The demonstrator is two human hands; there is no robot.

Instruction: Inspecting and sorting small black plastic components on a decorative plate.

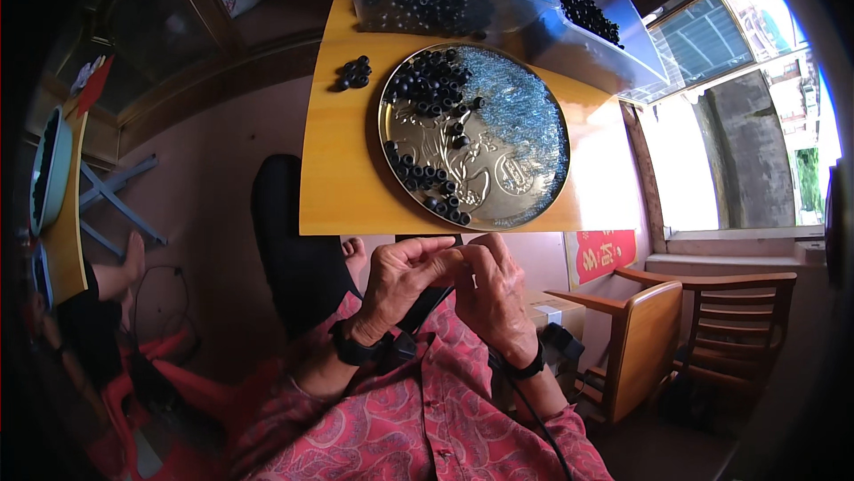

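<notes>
Left hand (396,283), right hand (496,296), below centre: fingertips pinched together, any held piece indiscernible. Beads (354,73), upper centre: loose, could roll off tabletop (336,161) if jolted.

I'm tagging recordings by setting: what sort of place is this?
Probably a room in a home, used for small handwork: a tray of black pieces on a table, a wooden chair, and a bright window.
</notes>
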